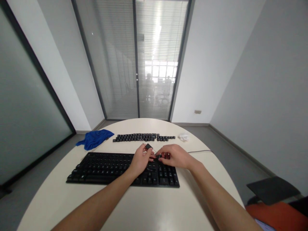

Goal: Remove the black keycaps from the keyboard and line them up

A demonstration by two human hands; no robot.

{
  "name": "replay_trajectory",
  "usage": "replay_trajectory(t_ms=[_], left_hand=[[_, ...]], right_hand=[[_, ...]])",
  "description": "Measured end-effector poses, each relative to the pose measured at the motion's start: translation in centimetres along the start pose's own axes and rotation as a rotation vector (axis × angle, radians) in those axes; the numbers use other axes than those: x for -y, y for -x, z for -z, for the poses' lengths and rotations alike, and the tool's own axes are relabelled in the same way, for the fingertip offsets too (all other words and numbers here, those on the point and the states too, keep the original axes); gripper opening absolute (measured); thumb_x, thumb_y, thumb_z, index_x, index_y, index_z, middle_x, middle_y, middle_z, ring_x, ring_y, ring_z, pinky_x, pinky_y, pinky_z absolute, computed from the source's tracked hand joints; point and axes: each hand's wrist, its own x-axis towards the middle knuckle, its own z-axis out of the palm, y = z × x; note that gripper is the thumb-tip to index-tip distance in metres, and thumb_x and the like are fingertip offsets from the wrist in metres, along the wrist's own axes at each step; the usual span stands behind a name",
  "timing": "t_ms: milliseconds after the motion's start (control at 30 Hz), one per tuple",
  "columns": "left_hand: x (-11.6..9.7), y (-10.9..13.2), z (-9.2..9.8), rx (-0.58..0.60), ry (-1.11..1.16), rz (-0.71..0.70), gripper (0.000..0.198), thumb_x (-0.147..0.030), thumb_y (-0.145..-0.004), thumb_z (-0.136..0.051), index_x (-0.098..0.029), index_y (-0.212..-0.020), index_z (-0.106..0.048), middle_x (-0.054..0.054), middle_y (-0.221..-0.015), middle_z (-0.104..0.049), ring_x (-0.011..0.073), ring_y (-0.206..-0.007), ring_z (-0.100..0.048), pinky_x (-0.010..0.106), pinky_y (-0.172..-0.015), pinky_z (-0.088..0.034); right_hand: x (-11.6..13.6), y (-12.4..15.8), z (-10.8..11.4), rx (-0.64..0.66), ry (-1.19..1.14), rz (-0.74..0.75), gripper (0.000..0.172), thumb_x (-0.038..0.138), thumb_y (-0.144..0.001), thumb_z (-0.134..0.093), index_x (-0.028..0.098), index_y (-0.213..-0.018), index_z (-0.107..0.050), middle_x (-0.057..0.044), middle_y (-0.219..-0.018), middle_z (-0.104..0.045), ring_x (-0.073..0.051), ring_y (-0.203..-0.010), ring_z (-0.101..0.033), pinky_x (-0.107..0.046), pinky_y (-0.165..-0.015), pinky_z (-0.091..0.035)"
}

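My left hand (141, 160) is closed around a small black-handled keycap puller (149, 146). Thin wires run from its handle toward my right hand. My right hand (172, 155) pinches a small black keycap (158, 156) near the wire ends. Both hands are above the right part of a black keyboard (103, 166) lying flat on the table. Most of its keys show, but my hands and left forearm cover some of them. Beyond the hands, loose black keycaps (134, 137) lie in rows on the table.
A crumpled blue cloth (96, 138) lies at the table's far left. White crumpled tissue (183, 137) sits right of the keycap rows. A dark cable (199, 151) crosses the round white table (144, 208) to its right edge. An orange and black chair (276, 211) stands lower right.
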Motion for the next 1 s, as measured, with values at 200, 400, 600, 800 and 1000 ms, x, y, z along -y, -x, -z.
replay_trajectory(t_ms=[200, 400, 600, 800, 1000], left_hand=[[-0.1, 0.4, 0.0, 0.034, -0.015, -0.048, 0.033, -0.046, -0.08, -0.064, -0.016, -0.089, -0.052, 0.002, -0.081, -0.064, 0.0151, -0.068, -0.07, 0.023, -0.055, -0.057], [0.2, 0.3, 0.2, 0.052, -0.044, -0.05, 0.033, -0.047, -0.08, -0.064, -0.016, -0.089, -0.053, 0.003, -0.081, -0.065, 0.0169, -0.071, -0.07, 0.024, -0.054, -0.057], [0.1, 0.3, 0.2, 0.062, -0.053, -0.028, 0.033, -0.046, -0.08, -0.064, -0.016, -0.088, -0.052, 0.005, -0.086, -0.067, 0.0188, -0.075, -0.071, 0.025, -0.056, -0.057], [0.3, 0.2, 0.1, 0.051, -0.056, 0.006, 0.035, -0.046, -0.079, -0.066, -0.016, -0.09, -0.052, 0.006, -0.085, -0.067, 0.0197, -0.075, -0.072, 0.023, -0.055, -0.054], [0.5, 0.2, 0.1, 0.072, -0.069, 0.025, 0.034, -0.045, -0.08, -0.065, -0.016, -0.09, -0.052, 0.007, -0.086, -0.068, 0.02, -0.076, -0.072, 0.023, -0.056, -0.054]], right_hand=[[-0.5, -0.2, -0.8, 0.004, 0.031, 0.025, 0.022, 0.025, -0.084, -0.059, 0.025, -0.101, -0.074, -0.002, -0.086, -0.073, -0.015, -0.073, -0.064, -0.023, -0.071, -0.043], [-1.1, -0.2, -2.1, -0.034, -0.058, -0.046, 0.015, 0.023, -0.081, -0.063, 0.019, -0.091, -0.072, -0.001, -0.073, -0.069, -0.013, -0.064, -0.061, -0.021, -0.064, -0.042], [-1.4, -0.4, -2.8, -0.123, -0.282, -0.098, 0.017, 0.027, -0.086, -0.059, 0.015, -0.093, -0.068, -0.001, -0.068, -0.066, -0.012, -0.061, -0.059, -0.02, -0.059, -0.043], [-4.0, -0.1, -1.9, -0.388, -0.143, -0.23, 0.024, 0.035, -0.092, -0.055, 0.02, -0.105, -0.067, -0.003, -0.089, -0.071, -0.014, -0.071, -0.062, -0.024, -0.067, -0.047], [-7.8, 1.4, -2.0, -0.385, 0.137, -0.521, 0.023, 0.035, -0.093, -0.053, 0.026, -0.109, -0.067, -0.003, -0.093, -0.074, -0.018, -0.077, -0.065, -0.026, -0.067, -0.043]])
